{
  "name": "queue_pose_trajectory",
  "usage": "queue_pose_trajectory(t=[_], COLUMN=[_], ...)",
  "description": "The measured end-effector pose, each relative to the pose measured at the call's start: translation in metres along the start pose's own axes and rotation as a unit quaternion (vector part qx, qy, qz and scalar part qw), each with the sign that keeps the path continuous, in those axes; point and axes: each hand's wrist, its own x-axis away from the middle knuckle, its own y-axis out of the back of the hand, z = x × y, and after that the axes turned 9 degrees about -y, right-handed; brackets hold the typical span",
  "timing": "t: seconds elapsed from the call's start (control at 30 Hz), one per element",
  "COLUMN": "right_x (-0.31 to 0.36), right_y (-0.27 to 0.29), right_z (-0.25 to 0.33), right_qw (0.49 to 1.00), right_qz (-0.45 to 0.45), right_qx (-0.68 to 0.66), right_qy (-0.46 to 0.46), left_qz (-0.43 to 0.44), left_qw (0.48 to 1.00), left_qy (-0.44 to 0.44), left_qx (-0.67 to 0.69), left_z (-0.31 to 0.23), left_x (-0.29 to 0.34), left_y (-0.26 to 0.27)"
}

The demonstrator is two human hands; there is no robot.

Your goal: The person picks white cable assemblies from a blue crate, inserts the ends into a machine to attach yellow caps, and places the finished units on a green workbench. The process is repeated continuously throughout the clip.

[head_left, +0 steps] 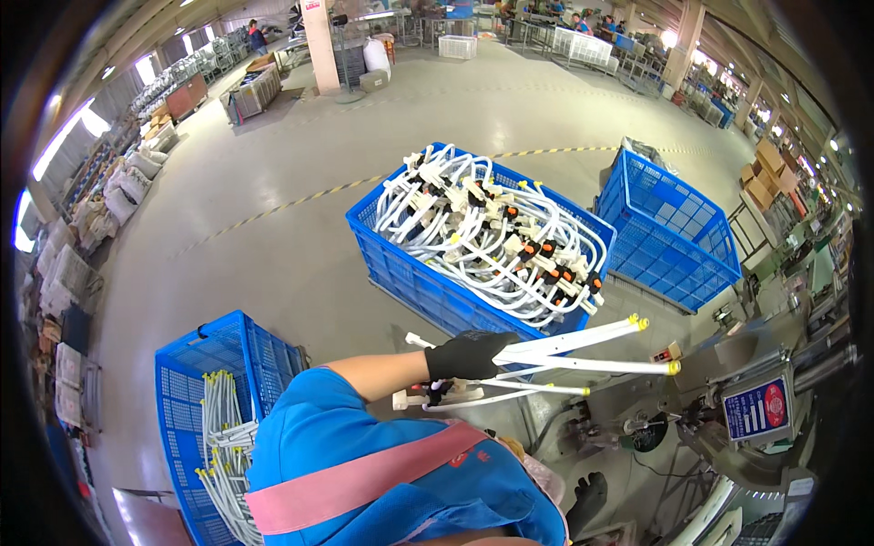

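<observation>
My left hand (469,355), in a black glove, is closed around several white tubes (555,349) with yellow ends. The tubes stretch out to the right, fanned apart, and pale fittings show at their left ends. Just beyond this hand stands a blue crate (410,279) heaped with bent white tube frames (492,227) that carry cream, black and orange fittings. Lower down, beside the machine, is my right hand (587,500), also black-gloved. Its fingers look apart, and nothing shows in them.
Another blue crate (173,400) at the left holds white tubes (221,428) with yellow ends. A further blue crate (678,250) stands at the right. Machinery (646,432) with a blue-and-red label plate (757,409) fills the lower right. A pillar (320,45) rises farther back.
</observation>
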Motion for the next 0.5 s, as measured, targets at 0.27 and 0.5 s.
queue_pose_trajectory(t=[0.27, 0.5], right_x=[-0.043, -0.071], right_y=[-0.027, -0.091], right_z=[-0.045, -0.079], right_qw=[0.97, 0.913], right_qz=[0.234, 0.369], right_qx=[0.059, -0.038], right_qy=[-0.011, -0.17], left_qz=[-0.137, -0.214], left_qw=[0.99, 0.975], left_qy=[-0.027, 0.004], left_qx=[0.018, 0.065], left_z=[-0.049, -0.156], left_x=[0.047, 0.086], left_y=[0.027, 0.053])
